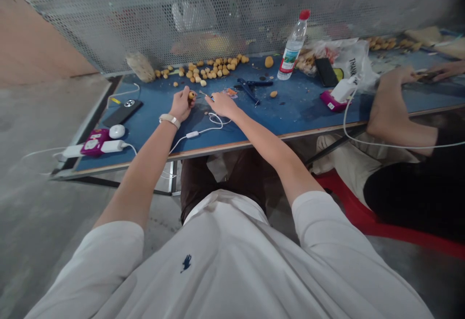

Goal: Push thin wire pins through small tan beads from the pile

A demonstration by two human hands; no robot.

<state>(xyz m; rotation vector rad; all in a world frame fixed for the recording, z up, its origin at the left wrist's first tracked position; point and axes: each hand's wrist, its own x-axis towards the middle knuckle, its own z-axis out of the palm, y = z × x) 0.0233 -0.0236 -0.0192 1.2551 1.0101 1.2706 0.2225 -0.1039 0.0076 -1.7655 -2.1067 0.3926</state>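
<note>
Tan ball (191,95) sits pinched in your left hand (180,106). Your right hand (222,105) pinches a thin metal pin (205,95) just beside it, fingers together. More balls (209,70) lie past your fingers.

Your white shirt (225,265) has a navy logo (186,263) and short sleeves (105,256); a pale band (169,121) sits just behind your left hand (180,105)

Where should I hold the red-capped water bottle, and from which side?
Likely best: grip the plastic water bottle around its body, just above the label, coming from the near side: it stands on its base, and the perforated metal screen rises close behind it.
</note>
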